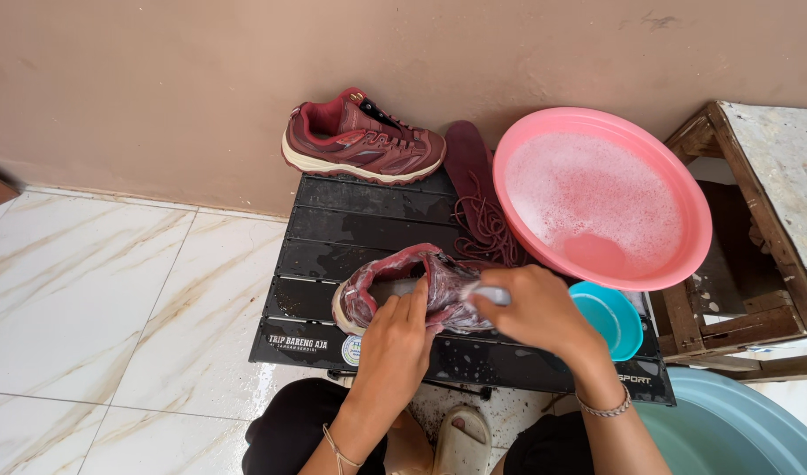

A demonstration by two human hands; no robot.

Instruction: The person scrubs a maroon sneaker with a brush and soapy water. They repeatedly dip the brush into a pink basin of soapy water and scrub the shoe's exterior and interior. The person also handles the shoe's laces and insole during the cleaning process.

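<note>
Soapy maroon shoe [395, 286], worktop [333, 237] front edge: left hand [395, 339] grip grasping its side; right hand [531, 308] grip clenched round pale brush handle [491, 295]. Second shoe [361, 136], back edge.

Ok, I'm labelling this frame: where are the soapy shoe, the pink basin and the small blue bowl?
soapy shoe [368, 295], head view, sudsy heel side
pink basin [685, 189], head view, right rim
small blue bowl [616, 321], head view, inner wall

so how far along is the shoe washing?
Done: laces and insole are out, pink basin holds suds. In hand: left hand steadies the soapy maroon shoe; right hand scrubs it with a brush. Left: the second maroon shoe looks dry, no suds.
</note>
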